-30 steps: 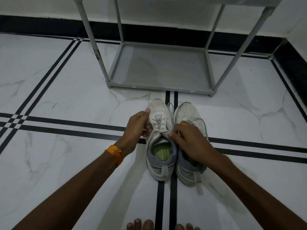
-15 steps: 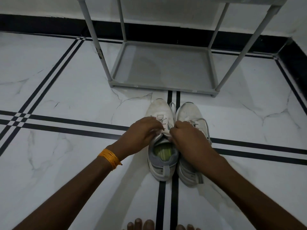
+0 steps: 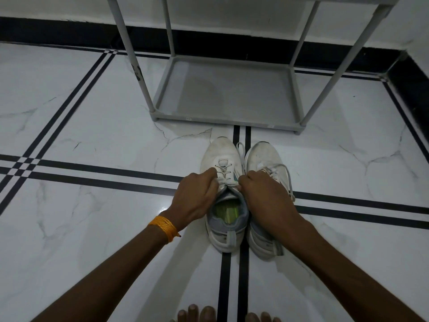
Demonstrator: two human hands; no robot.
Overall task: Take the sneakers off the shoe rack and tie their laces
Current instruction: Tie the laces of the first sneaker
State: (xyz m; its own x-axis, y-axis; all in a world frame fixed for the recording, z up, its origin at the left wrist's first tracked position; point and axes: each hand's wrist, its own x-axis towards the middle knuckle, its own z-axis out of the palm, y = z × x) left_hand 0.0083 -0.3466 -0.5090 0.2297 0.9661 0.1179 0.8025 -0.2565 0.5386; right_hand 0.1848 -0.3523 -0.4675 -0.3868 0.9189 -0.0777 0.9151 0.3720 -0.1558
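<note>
Two white sneakers with grey heels stand side by side on the floor, toes pointing away from me. The left sneaker (image 3: 221, 159) has a green insole showing. My left hand (image 3: 196, 196) pinches its lace on the left side of the tongue. My right hand (image 3: 264, 194) grips the lace on the other side, resting over the right sneaker (image 3: 264, 156) and hiding its middle. Loose laces of the right sneaker hang off its outer side. The grey shoe rack (image 3: 227, 119) stands just beyond the toes, its bottom shelf bare.
White marble floor (image 3: 92, 217) with black double stripes surrounds the shoes. A black skirting (image 3: 58, 31) runs along the wall behind the rack. My bare toes (image 3: 199, 313) show at the bottom edge. An orange thread band sits on my left wrist.
My left hand came in from the sneaker's side to the laces beside my right hand; both now sit close together at the left sneaker's tongue.
</note>
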